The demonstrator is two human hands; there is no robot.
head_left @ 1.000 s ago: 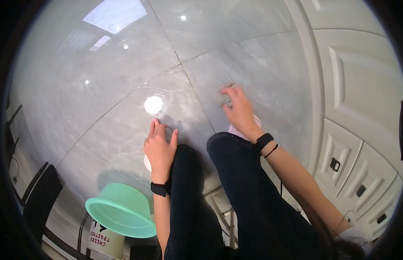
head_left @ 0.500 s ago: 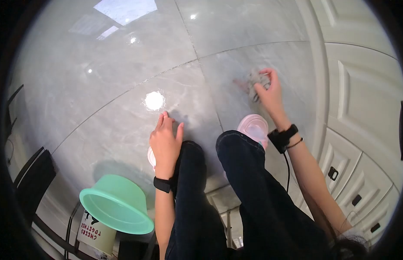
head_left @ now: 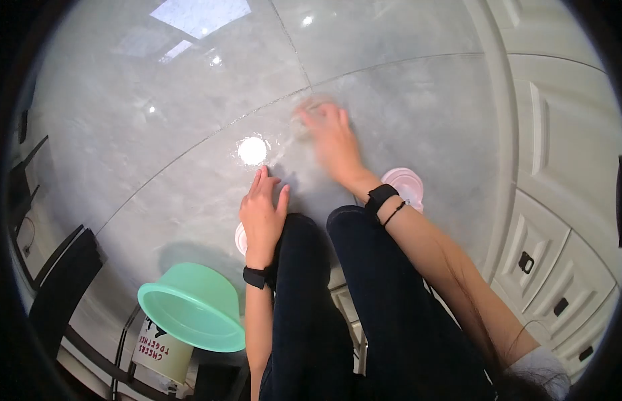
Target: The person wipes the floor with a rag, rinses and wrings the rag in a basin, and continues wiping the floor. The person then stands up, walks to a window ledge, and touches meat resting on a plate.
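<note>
My right hand [head_left: 336, 144], smeared by motion, presses a crumpled greyish cloth [head_left: 312, 103] onto the pale tiled floor [head_left: 391, 113] near a tile joint. Its fingers curve over the cloth and hide part of it. My left hand [head_left: 260, 207] is in front of my left knee, fingers stretched forward and thumb apart, holding nothing. Its fingertips point toward a bright light reflection on the glossy tiles. A dark band circles each wrist.
A mint-green basin [head_left: 197, 287] stands at lower left, beside a cream bin with red lettering [head_left: 161, 354]. Black chair parts [head_left: 64, 287] line the left edge. White cabinets [head_left: 558, 120] run along the right. Pink slippers [head_left: 403, 184] are on my feet.
My right hand has swept the cloth leftward across the floor, from near the cabinets to the middle. My left hand keeps its pose; the view has shifted slightly.
</note>
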